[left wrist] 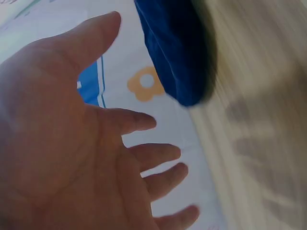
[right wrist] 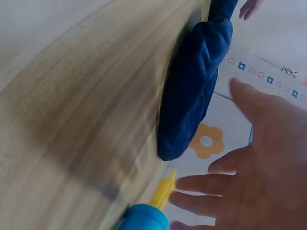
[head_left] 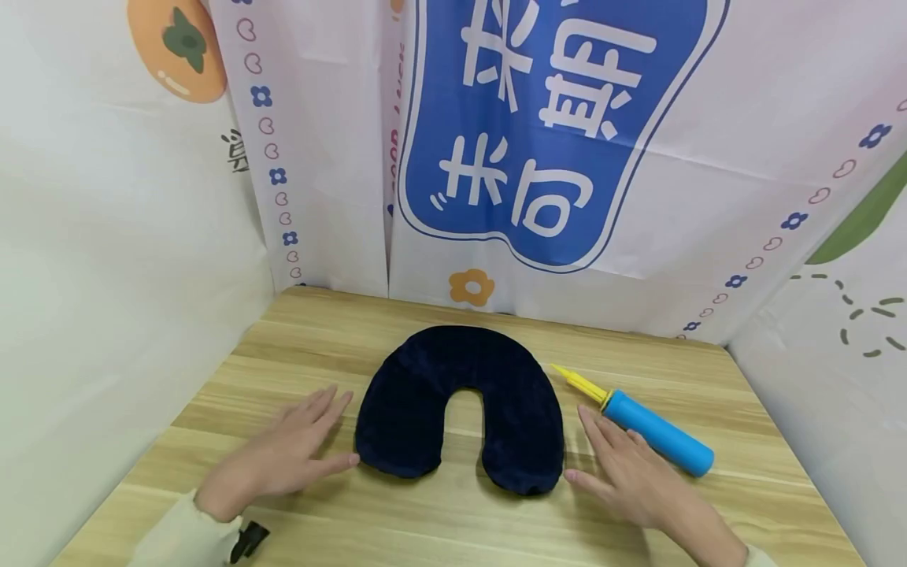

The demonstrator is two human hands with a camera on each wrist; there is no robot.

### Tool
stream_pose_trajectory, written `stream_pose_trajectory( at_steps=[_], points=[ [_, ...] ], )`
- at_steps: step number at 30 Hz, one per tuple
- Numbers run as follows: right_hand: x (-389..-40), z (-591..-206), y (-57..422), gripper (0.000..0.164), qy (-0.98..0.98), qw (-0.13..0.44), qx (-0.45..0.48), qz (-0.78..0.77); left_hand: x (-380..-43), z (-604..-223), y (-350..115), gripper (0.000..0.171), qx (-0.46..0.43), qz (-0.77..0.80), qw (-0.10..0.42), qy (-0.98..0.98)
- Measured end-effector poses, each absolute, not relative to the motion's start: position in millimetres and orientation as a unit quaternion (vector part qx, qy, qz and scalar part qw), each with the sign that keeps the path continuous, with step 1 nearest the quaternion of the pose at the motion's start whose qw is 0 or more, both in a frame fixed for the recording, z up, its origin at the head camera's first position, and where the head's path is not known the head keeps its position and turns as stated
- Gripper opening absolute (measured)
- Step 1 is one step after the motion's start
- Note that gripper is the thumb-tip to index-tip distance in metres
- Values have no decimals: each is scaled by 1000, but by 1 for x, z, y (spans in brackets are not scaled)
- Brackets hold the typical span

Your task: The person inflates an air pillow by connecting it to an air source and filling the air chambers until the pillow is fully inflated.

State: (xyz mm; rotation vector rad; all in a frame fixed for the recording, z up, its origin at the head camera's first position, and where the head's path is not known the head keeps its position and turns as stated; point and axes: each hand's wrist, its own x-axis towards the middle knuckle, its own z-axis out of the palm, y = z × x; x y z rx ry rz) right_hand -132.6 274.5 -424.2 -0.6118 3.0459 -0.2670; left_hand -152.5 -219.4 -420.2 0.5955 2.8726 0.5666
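A dark navy, U-shaped neck pillow (head_left: 407, 402) lies flat on the wooden table, its opening toward the person. Beside its left end is my left hand (head_left: 279, 449), fingers spread and the thumb tip right at the pillow's edge. On the opposite side, my right hand (head_left: 631, 472) has its fingers extended, thumb tip close to the right end. Both palms face the pillow, and neither hand holds anything. The left wrist view shows the left palm (left wrist: 72, 129) near one pillow end (left wrist: 177, 52); the right wrist view shows the right palm (right wrist: 268, 163) by the other (right wrist: 196, 86).
A blue hand pump (head_left: 659, 431) with a yellow nozzle (head_left: 581, 383) lies just beyond the right hand's fingers. White printed cloth (head_left: 333, 157) walls in the back and sides of the wooden table (head_left: 425, 528). A black clip (head_left: 248, 542) sits at the left sleeve.
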Motion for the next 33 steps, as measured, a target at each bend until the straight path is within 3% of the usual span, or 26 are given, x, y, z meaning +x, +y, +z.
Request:
stream_pose_trajectory(
  at_steps=[3,7,13,15,23,33],
  points=[
    [-141,-427,275,89,974,38,-196,-106,-162,-422,-213,98,203,224,120,946],
    [-157,-432,273,85,968,76,-182,-156,-177,-429,-206,93,191,239,130,943],
    [-173,-440,268,74,959,74,-195,-193,-196,-442,-201,46,212,314,131,916],
    [-175,-441,266,71,958,67,-200,-195,-200,-445,-199,41,211,342,137,905],
    [-180,-444,256,68,954,65,-201,-214,-201,-446,-193,73,156,380,152,899],
    [-184,-444,248,66,952,55,-187,-236,-206,-448,-196,78,137,390,156,897]
  ],
)
